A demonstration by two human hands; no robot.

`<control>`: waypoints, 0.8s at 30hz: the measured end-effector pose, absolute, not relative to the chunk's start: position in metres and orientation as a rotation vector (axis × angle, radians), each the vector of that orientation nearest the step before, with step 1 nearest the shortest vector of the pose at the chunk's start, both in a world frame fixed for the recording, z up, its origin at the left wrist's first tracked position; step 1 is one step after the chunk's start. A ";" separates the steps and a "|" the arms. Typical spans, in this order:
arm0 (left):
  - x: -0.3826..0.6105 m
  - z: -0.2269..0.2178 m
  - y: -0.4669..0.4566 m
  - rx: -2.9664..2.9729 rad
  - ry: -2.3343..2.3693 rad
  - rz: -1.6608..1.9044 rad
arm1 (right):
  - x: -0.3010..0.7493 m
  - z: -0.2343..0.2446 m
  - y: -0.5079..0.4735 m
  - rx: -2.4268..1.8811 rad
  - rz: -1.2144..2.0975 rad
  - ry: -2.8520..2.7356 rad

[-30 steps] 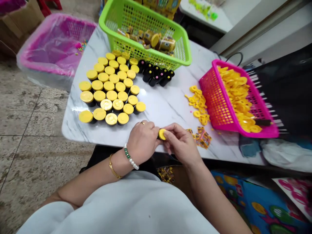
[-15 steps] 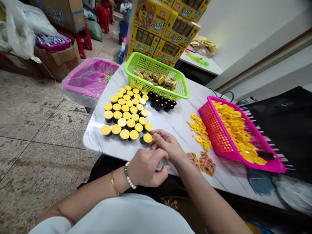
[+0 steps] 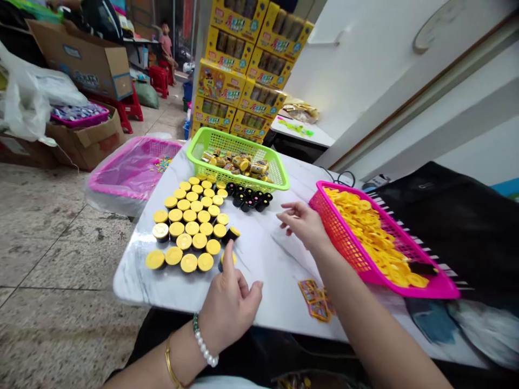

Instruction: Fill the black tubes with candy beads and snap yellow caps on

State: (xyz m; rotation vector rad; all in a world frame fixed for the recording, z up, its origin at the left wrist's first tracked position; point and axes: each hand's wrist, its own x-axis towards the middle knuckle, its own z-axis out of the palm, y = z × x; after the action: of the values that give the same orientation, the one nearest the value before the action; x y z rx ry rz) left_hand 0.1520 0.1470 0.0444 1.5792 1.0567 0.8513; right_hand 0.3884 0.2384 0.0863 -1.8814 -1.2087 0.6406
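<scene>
Several small black cups with yellow lids [image 3: 189, 215] stand in rows on the left of the table. My left hand [image 3: 232, 302] is at the front of these rows, index finger stretched out and thumb apart, holding nothing. Its index fingertip overlaps one yellow-lidded cup, mostly hidden; I cannot tell whether they touch. Just behind, another such cup [image 3: 231, 234] leans to one side. My right hand [image 3: 302, 222] reaches over the table beside the pink basket [image 3: 340, 243], fingers extended, with nothing visible in it. Several black cups without lids [image 3: 248, 199], with small coloured bits inside, are left of it.
A green basket [image 3: 239, 177] of wrapped cups stands at the back. The pink basket holds yellow plastic pieces [image 3: 368, 237]. Printed stickers or cards [image 3: 314, 300] lie near the front edge. A plastic-lined pink tub [image 3: 121, 173] is at left; yellow boxes [image 3: 223, 81] are stacked behind.
My hands have come apart. The right has moved away towards the black cups and pink basket; the left has turned with its index finger out. The view has shifted upward.
</scene>
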 end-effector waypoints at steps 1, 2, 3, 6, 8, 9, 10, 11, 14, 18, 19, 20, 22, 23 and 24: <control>0.152 0.045 0.147 1.592 1.052 0.835 | 0.392 0.084 0.249 -1.926 0.612 -1.216; 0.151 0.045 0.147 1.615 1.036 0.824 | 0.394 0.081 0.259 -1.963 0.600 -1.222; 0.151 0.044 0.148 1.645 1.017 0.817 | 0.394 0.078 0.266 -1.993 0.598 -1.227; 0.150 0.042 0.148 1.743 1.004 0.837 | 0.386 0.070 0.278 -2.050 0.584 -1.248; 0.150 0.041 0.147 1.818 1.006 0.878 | 0.379 0.070 0.277 -2.114 0.524 -1.288; 0.149 0.039 0.147 1.865 0.989 0.903 | 0.376 0.070 0.273 -2.159 0.474 -1.312; 0.149 0.039 0.146 1.917 0.954 0.934 | 0.373 0.072 0.268 -2.204 0.413 -1.337; 0.148 0.038 0.145 1.969 0.901 0.968 | 0.371 0.073 0.262 -2.238 0.345 -1.361; 0.142 0.038 0.142 2.089 0.726 1.036 | 0.362 0.076 0.239 -2.229 0.227 -1.435; 0.133 0.043 0.138 2.276 0.679 0.972 | 0.337 0.076 0.220 -2.117 0.451 -1.591; 0.131 0.045 0.138 2.335 0.696 0.933 | 0.330 0.075 0.220 -2.081 0.503 -1.639; 0.129 0.046 0.139 2.383 0.722 0.890 | 0.322 0.075 0.222 -2.046 0.522 -1.694; 0.126 0.047 0.140 2.420 0.820 0.822 | 0.307 0.073 0.228 -1.984 0.479 -1.813; 0.125 0.046 0.141 2.411 0.886 0.812 | 0.301 0.072 0.231 -1.956 0.441 -1.859; 0.123 0.045 0.142 2.390 0.949 0.823 | 0.296 0.071 0.234 -1.927 0.412 -1.885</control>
State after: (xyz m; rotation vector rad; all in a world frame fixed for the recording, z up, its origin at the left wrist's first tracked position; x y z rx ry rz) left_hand 0.1235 0.1418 0.0449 2.3905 0.9489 0.8231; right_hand 0.2964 0.2340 0.0706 -1.9265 -1.8850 0.4121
